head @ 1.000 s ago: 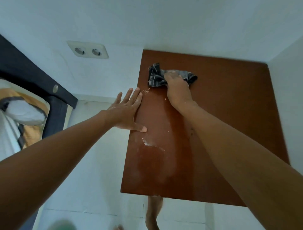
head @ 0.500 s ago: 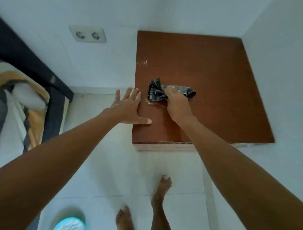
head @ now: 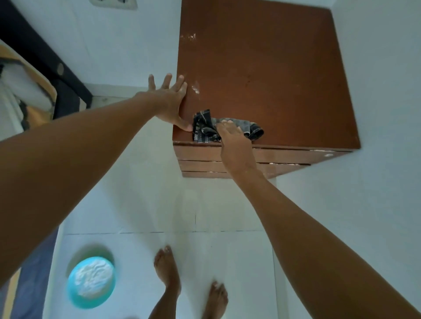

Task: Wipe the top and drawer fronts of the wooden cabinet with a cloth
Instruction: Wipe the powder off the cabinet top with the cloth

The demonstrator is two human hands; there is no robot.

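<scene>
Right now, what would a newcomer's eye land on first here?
The right hand pressing a dark checked cloth on the reddish-brown wooden cabinet top, at its front-left corner. The left hand lies spread flat on the top's left edge. A turquoise bowl of white stuff stands on the white floor, bottom left.

White walls [head: 127,50] meet in the corner ahead of me, a double wall socket [head: 114,2] showing at the top edge. Pale floor tiles [head: 141,205] with thin dark grout lines run beneath my bare feet [head: 167,271]. A dark bed frame [head: 41,57] with patterned bedding stands to my left. A turquoise basin [head: 91,282] of white foam sits on the floor.
</scene>
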